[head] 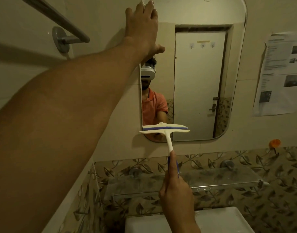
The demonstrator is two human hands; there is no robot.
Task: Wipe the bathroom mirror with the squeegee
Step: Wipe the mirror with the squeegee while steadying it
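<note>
Beige bathroom wall tiles, with a band of leaf-patterned tiles below, fill the head camera's single view, seen from close up and looking slightly upward. A tall mirror [203, 81] with rounded corners hangs at centre; it reflects a white door and part of the person, who wears an orange shirt. The left hand [142, 27] reaches up with its fingers straight and spread, pressed flat where the wall meets the mirror's upper left edge, holding nothing. The right hand [176, 189], low in the picture, is wrapped around the blue end of the handle of a white squeegee [164, 129]. The squeegee's blade lies almost level against the glass near the mirror's lower left corner, its left tip reaching just past the edge onto the wall. A metal towel rail [60, 19] crosses the upper left, a clear glass shelf [211, 179] sits below the mirror, and a printed sheet [282, 73] is stuck to the wall on the right. The wiping looks under way rather than finished: the blade sits low on the left strip, while the wide middle and right of the glass probably remain to be covered. No water, foam or streaks show on the glass, so which parts are already wiped cannot be told.
</note>
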